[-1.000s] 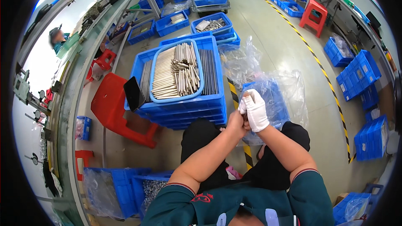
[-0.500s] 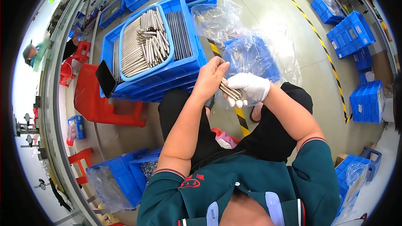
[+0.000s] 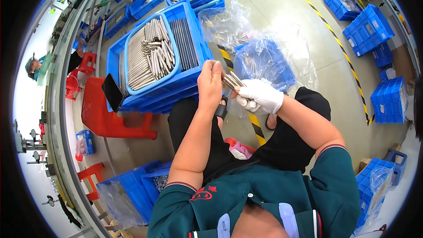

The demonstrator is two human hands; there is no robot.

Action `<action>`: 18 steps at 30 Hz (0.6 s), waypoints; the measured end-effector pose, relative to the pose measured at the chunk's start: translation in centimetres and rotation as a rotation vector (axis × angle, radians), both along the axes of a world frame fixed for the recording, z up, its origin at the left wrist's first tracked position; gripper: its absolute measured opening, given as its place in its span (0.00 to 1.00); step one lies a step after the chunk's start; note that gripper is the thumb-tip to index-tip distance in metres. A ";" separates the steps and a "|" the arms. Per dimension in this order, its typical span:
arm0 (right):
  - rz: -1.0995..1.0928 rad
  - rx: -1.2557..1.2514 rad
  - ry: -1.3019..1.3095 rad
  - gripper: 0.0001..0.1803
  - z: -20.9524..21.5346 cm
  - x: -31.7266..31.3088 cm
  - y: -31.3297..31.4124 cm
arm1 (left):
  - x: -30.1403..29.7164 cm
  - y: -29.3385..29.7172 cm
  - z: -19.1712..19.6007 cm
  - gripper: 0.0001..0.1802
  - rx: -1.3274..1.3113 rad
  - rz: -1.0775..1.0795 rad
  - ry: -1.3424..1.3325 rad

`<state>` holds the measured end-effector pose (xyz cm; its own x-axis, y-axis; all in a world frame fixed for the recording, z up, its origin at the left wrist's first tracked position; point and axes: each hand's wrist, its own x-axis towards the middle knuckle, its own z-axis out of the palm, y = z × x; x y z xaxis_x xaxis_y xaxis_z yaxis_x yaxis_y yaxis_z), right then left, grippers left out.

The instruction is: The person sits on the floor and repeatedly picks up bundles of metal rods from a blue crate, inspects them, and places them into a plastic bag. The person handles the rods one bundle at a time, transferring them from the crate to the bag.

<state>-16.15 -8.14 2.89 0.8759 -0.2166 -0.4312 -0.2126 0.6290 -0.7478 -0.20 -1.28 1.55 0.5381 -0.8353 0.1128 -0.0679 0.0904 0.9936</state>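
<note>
My right hand, in a white glove, has its fingers closed round a small bundle of silver metal rods. The rods stick out of the glove toward my left hand. My bare left hand is beside their ends, fingers curled and thumb pressed in; whatever it grips is hidden. Just past it on the left, a light-blue-rimmed basket full of similar rods rests on a blue crate. Dark rods lie in the crate next to the basket.
A blue bin draped in clear plastic stands ahead on the floor. At the left are a red stool and a dark flat panel leaning on the crate. Blue crates line the right side. Yellow-black tape crosses the floor.
The rods now point up and left, where before they slanted down across the gloved palm. The right hand's fingers have curled in. My left hand has shifted slightly left.
</note>
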 end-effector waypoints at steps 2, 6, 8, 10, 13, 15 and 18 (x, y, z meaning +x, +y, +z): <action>-0.021 0.010 -0.038 0.11 0.0 -0.3 -0.6 | -0.3 0.3 0.5 0.13 -0.025 -0.023 0.154; -0.048 -0.166 -0.016 0.11 0.9 -0.5 -1.4 | -0.8 0.7 1.0 0.15 -0.046 -0.147 0.575; -0.069 -0.292 0.048 0.11 1.3 -0.4 -1.2 | -0.9 0.7 0.3 0.15 -0.046 -0.142 0.598; -0.072 -0.268 0.030 0.10 0.5 -0.3 -1.5 | -1.1 0.6 0.0 0.14 -0.065 -0.125 0.571; -0.051 -0.247 0.013 0.10 0.3 -0.5 -1.4 | -1.1 0.4 -0.4 0.14 -0.106 -0.085 0.385; -0.036 -0.209 -0.001 0.10 0.3 -0.4 -1.4 | -1.4 0.5 -0.1 0.14 -0.104 -0.097 0.407; -0.055 -0.118 0.000 0.09 0.1 -0.3 -1.2 | -1.8 0.6 0.0 0.13 -0.072 -0.066 0.343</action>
